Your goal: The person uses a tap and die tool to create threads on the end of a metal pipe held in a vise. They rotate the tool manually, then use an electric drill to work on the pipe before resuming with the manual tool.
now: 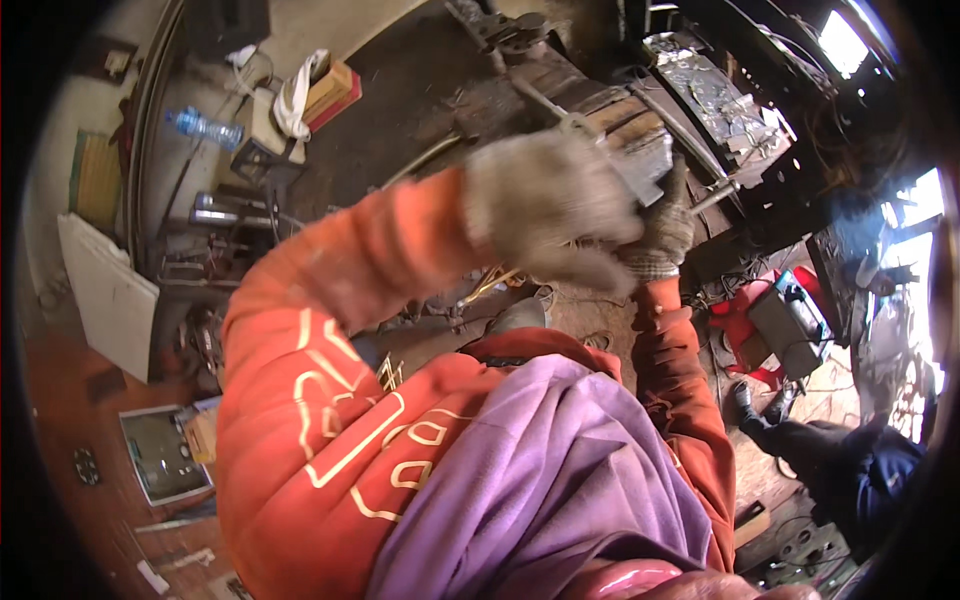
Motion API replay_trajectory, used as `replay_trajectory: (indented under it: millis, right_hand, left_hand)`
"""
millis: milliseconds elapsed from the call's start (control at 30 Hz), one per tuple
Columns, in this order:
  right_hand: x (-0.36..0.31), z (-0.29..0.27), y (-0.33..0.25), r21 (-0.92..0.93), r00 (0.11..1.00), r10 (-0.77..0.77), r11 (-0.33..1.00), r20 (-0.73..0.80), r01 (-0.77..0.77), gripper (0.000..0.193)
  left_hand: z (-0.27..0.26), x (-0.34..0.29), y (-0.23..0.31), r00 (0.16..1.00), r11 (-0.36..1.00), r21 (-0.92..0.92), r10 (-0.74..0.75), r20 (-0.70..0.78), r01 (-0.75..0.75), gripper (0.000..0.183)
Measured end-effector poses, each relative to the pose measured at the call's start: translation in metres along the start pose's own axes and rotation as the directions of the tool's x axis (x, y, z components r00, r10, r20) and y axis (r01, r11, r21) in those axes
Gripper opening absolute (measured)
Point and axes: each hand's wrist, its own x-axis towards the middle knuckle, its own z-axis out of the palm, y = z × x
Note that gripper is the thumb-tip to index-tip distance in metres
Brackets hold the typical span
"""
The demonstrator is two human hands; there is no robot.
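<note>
My left hand (550,205), in a grey-beige work glove, is blurred by motion. It hovers over the bench end with its thumb apart from its fingers and nothing visible in it. My right hand (665,237), gloved as well, is closed at the lower end of a flat grey metal piece (632,180); the left glove partly covers the grip. That piece lies slantwise against a worn block (630,125) with a shiny metal end. A metal rod with a handle end (715,197) sticks out just right of my right hand.
A dark workbench (400,85) stretches behind, with a vise-like tool (520,35) at its far end. Left are a water bottle (205,127) and a cardboard box (332,95). On the right stand a grey machine on red (790,315) and another person's legs (810,440).
</note>
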Motion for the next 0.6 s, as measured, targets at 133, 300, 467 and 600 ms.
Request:
replay_trajectory:
  millis: [133,300,467,600]
  right_hand:
    - [0.0,-0.008,-0.014,-0.095,0.994,0.107,0.99,0.01,-0.106,0.122]
    - [-0.005,-0.01,-0.016,0.074,0.995,0.099,0.993,-0.033,-0.096,0.115]
    - [0.001,-0.008,0.029,-0.056,0.962,0.255,0.967,0.102,-0.25,0.106]
    - [0.008,-0.003,-0.008,-0.437,0.994,-0.069,0.894,0.089,0.101,0.099]
  left_hand:
    - [-0.018,0.048,-0.062,0.927,0.885,0.375,-0.347,0.14,0.275,0.069]
    - [-0.043,-0.022,-0.063,0.52,0.557,0.573,-0.817,0.249,0.601,0.069]
    - [-0.002,-0.019,-0.011,0.922,0.981,-0.191,0.037,0.386,0.041,0.06]
    - [0.001,0.033,-0.085,0.944,0.947,-0.044,0.313,-0.103,-0.319,0.047]
